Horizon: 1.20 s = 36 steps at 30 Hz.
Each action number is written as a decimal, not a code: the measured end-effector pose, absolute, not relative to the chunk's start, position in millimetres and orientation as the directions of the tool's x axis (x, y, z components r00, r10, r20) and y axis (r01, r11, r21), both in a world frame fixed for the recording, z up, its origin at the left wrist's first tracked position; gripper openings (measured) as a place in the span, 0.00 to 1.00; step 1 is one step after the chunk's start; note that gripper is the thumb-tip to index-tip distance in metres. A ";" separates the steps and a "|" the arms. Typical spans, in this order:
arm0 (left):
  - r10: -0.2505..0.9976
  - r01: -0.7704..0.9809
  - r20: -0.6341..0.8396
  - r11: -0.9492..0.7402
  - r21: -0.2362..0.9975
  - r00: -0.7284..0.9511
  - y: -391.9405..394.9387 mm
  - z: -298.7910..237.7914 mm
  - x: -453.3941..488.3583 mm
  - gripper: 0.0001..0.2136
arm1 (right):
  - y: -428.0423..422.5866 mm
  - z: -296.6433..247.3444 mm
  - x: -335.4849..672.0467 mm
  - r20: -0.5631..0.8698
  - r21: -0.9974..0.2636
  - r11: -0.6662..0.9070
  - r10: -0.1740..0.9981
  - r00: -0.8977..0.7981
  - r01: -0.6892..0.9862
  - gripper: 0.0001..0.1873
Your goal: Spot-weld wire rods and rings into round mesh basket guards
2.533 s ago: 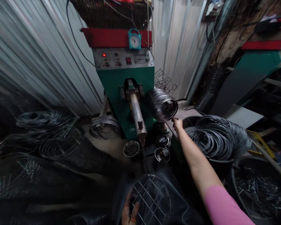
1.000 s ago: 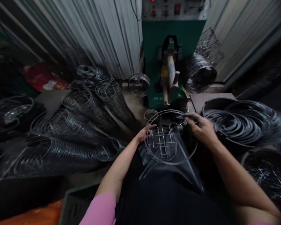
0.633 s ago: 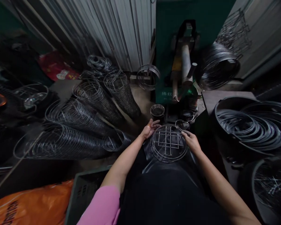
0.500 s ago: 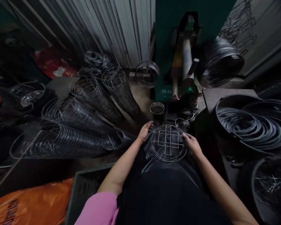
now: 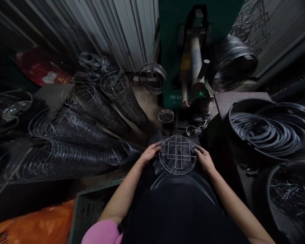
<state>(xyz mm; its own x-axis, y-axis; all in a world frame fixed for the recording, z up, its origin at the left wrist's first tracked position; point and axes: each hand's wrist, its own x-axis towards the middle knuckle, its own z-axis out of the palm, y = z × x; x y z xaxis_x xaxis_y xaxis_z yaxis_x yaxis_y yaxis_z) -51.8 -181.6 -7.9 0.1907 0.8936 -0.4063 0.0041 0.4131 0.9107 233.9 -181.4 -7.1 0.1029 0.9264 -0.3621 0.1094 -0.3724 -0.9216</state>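
My left hand (image 5: 149, 152) and right hand (image 5: 204, 158) are pinching the round silver wire grid (image 5: 178, 155) at its opposite left and right edges.

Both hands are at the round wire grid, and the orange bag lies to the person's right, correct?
No: the head view shows the orange bag to the person's left. The left hand and right hand are at the round wire grid.
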 end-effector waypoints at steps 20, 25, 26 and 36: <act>0.800 0.599 -0.359 0.000 0.801 0.481 -179.3 -7.7 -73.1 0.31 | -170.0 -2.4 257.8 -0.311 -0.860 -0.203 0.936 -0.166 0.469 0.23; 0.807 0.732 -0.402 -0.052 0.680 0.431 -194.3 7.6 -64.2 0.57 | -174.6 -2.4 261.8 -0.304 -0.800 -0.151 0.937 -0.175 0.580 0.25; 0.836 0.771 -0.395 -0.050 0.634 0.380 -197.9 9.3 -58.2 0.60 | -174.9 -3.3 261.1 -0.294 -0.784 -0.134 0.940 -0.172 0.606 0.25; 0.903 0.905 -0.392 0.007 0.425 0.177 -215.6 6.3 -24.0 0.60 | -180.1 -10.1 254.5 -0.338 -0.633 -0.149 0.936 -0.098 0.759 0.28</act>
<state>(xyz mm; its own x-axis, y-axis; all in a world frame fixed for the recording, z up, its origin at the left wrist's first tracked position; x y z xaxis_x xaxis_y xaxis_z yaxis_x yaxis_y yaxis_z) -24.0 -215.6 6.3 0.1769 0.9028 -0.3920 0.9053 0.0070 0.4248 254.5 -180.1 -10.1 -0.0979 0.9361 -0.3380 0.7594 -0.1492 -0.6332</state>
